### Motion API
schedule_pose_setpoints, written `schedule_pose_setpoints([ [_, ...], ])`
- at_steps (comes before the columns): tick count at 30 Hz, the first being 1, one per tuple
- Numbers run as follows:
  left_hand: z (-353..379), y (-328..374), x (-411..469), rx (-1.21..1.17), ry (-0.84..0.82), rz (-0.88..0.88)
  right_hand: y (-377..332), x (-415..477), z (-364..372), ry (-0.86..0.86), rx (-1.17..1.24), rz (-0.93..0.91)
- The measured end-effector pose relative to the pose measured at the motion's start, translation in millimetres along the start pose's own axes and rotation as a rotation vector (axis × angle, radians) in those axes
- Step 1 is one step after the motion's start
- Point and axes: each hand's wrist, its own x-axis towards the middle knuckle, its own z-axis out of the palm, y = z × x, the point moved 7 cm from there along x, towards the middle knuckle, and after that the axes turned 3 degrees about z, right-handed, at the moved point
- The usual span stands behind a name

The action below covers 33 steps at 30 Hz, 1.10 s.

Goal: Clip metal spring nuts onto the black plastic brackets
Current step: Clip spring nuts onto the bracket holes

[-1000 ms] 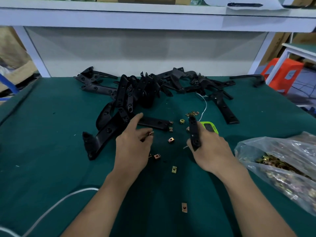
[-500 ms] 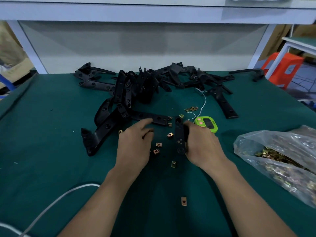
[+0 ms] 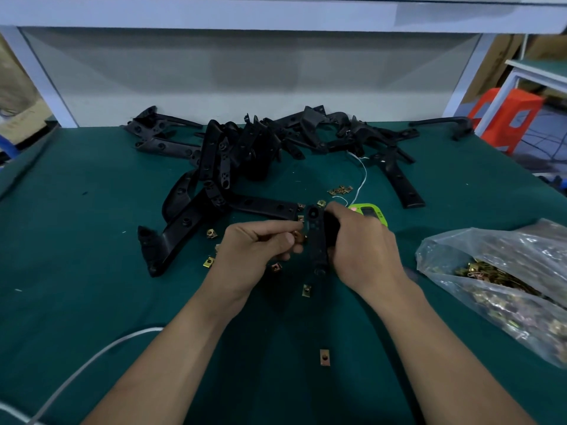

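My right hand (image 3: 362, 250) grips a black plastic bracket (image 3: 316, 240) held upright over the green table. My left hand (image 3: 254, 256) pinches a metal spring nut (image 3: 300, 238) right against the bracket's left edge. Several loose spring nuts (image 3: 210, 261) lie scattered on the cloth around my hands, one nearer me (image 3: 324, 357). A big pile of black brackets (image 3: 245, 148) sits behind my hands. A clear bag of spring nuts (image 3: 503, 283) lies at the right.
A green timer (image 3: 369, 211) peeks out behind my right hand. A white cable (image 3: 92, 360) crosses the near left of the table (image 3: 76, 240). A white shelf frame (image 3: 276, 13) spans the back. An orange stool (image 3: 509, 118) stands off the table at right.
My right hand carried the bracket left toward the centre and turned it more upright. My left hand picked up a nut and brought it against the bracket.
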Motion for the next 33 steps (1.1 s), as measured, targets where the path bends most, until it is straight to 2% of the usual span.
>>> schedule_pose_setpoints([
  [4, -0.6, -3.3, -1.4, -0.027, 0.014, -0.064, -0.6, 1.9, 0.5, -0.014, -0.001, -0.021],
  [17, -4.3, 3.1, -4.2, -0.018, 0.031, -0.025, -2.2, -0.2, 5.4, -0.134, 0.064, -0.021],
  [24, -4.9, 3.6, -7.1, -0.026, 0.166, 0.0, -6.5, -1.7, 7.4, -0.178, 0.087, -0.009],
  [33, -7.1, -0.9, -8.6, -0.034, 0.179, -0.08, -9.8, -4.8, 11.7, -0.193, 0.001, -0.032],
])
